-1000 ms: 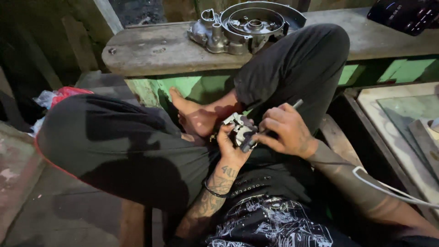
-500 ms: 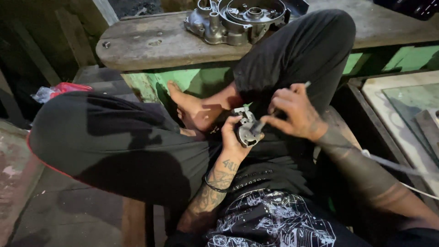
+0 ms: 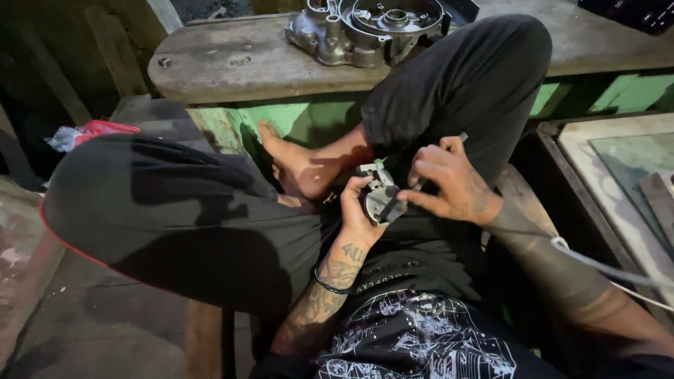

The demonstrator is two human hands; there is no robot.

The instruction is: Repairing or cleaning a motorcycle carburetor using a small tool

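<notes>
The left hand (image 3: pixel 359 214) is closed around a small grey metal part (image 3: pixel 379 200), holding it up over the lap with its round face turned toward the right hand (image 3: pixel 449 186). The right hand pinches a thin tool (image 3: pixel 421 182) between thumb and fingers, its tip set against the part's face. Both hands sit between the crossed legs in black trousers (image 3: pixel 175 210), just beside a bare foot (image 3: pixel 298 165). Beyond the knees runs a worn wooden worktop (image 3: pixel 232 67) carrying a grey engine casing (image 3: pixel 372 28). A white cable (image 3: pixel 604 267) crosses the right forearm.
</notes>
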